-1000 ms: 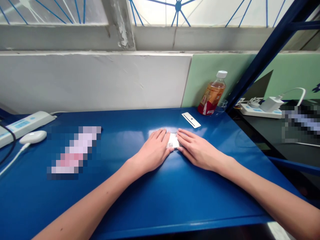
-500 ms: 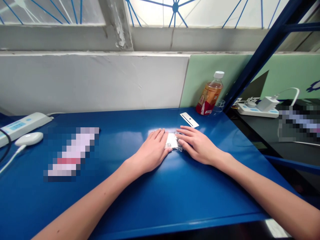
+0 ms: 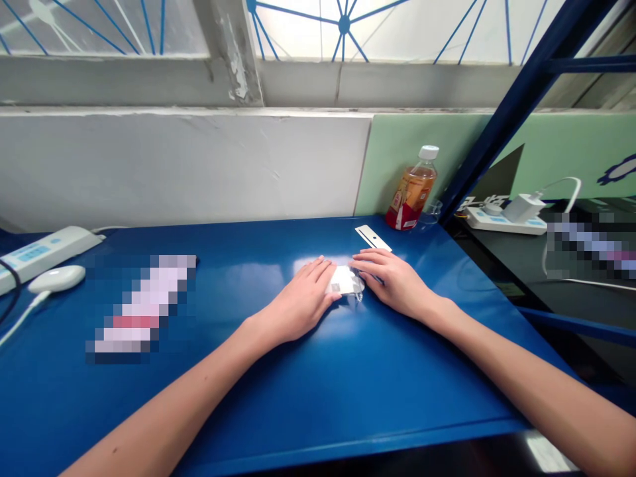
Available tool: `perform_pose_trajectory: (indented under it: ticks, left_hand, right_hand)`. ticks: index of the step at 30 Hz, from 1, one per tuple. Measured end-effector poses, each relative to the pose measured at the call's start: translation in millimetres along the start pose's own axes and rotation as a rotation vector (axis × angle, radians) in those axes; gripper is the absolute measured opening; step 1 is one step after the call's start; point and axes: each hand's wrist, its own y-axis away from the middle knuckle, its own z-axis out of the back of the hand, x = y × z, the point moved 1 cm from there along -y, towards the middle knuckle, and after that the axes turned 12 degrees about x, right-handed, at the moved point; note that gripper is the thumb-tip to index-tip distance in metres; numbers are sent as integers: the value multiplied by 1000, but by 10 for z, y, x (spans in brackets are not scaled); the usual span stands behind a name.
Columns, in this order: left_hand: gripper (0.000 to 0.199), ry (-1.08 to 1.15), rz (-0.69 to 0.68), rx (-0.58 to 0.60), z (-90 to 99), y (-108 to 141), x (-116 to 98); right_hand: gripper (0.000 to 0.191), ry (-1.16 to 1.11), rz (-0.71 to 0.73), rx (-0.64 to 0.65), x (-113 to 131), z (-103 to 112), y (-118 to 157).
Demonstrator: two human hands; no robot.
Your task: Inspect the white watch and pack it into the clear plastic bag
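A small white packet [image 3: 342,279] with a clear, crinkled plastic end and a printed square lies on the blue table [image 3: 318,384]. My left hand [image 3: 304,301] rests flat over the packet's left part, fingers stretched out and close together, hiding that side. At the packet's upper right edge is my right hand [image 3: 392,278], palm down, its fingers out and a little bent. Whether its fingertips touch the plastic I cannot tell. Just beyond the right hand lies a white card [image 3: 372,237] with a dark slot and a dot, its near end close to the fingers.
A drink bottle [image 3: 412,189] with a white cap stands by the wall, with a clear object [image 3: 431,212] beside it. At left are a power strip [image 3: 47,252], a white rounded cabled device [image 3: 57,279] and a blurred-out oblong item [image 3: 149,305]. A blue post [image 3: 501,119] slants up at right.
My right fingers have shifted slightly up and away from the packet, so more of its plastic end shows. The left hand stays on it. The whole view has moved a little.
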Motion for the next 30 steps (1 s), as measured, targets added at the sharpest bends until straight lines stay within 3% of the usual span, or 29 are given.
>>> perform_pose_trajectory:
  ticks: [8,16,19,23,27,30]
  left_hand:
    - [52,161,-115,24,67,32,-31]
    - [60,277,1,74,126,56,40]
    - [52,342,70,-119,132,20,96]
    - [44,404,60,-377,187,2,92]
    - [41,436,39,-482,251,19,36]
    - [39,452,39,-518,267,32,19]
  right_hand:
    - [25,-87,120,-49,-37,72,-8]
    - [25,-78,210,-22,-108,190,13]
    - [21,-161,221,-78,-87,215,8]
    - [17,-388,161,-198,38,295,-8]
    - [12,-566,-57,-360,122,368,-13]
    - [16,-705,-172,-353,108,344,-22]
